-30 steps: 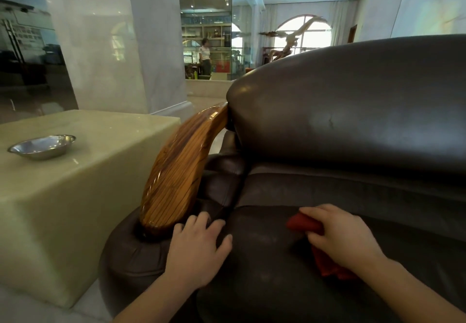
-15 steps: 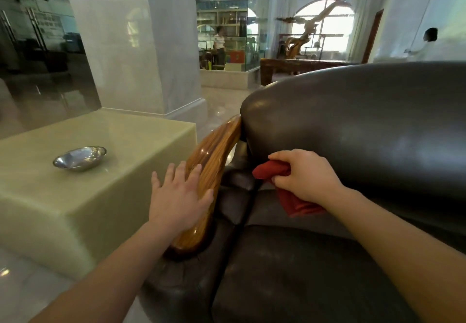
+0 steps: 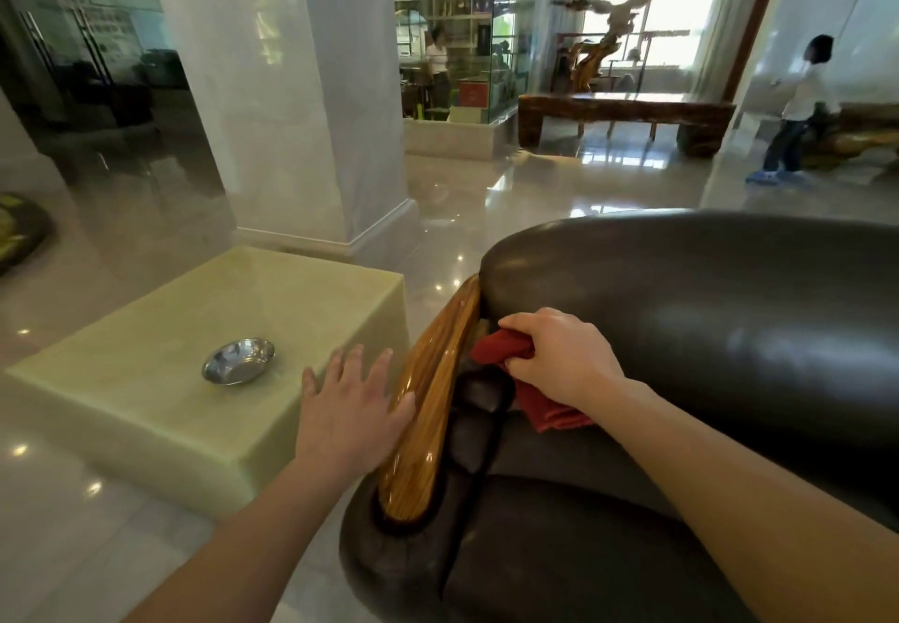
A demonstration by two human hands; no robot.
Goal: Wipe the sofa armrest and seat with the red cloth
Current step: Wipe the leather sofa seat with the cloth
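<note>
A dark leather sofa [image 3: 705,330] fills the right half of the view, with its seat [image 3: 584,554] in front of me. Its curved wooden armrest [image 3: 433,408] runs down the sofa's left side. My right hand [image 3: 559,355] is shut on the red cloth [image 3: 501,347] and presses it into the gap between the upper armrest and the backrest. A loose end of the cloth hangs below my wrist. My left hand [image 3: 350,408] lies flat with fingers spread against the outer side of the armrest, holding nothing.
A pale green stone block [image 3: 146,403] stands left of the sofa with a small steel bowl [image 3: 238,361] on it. A white pillar [image 3: 292,87] rises behind it. Across the glossy floor a person [image 3: 798,111] stands by a wooden bench [image 3: 622,111].
My right hand carried the red cloth from the seat up to the top of the armrest. My left hand moved from the armrest's lower end onto its outer side. My view has risen.
</note>
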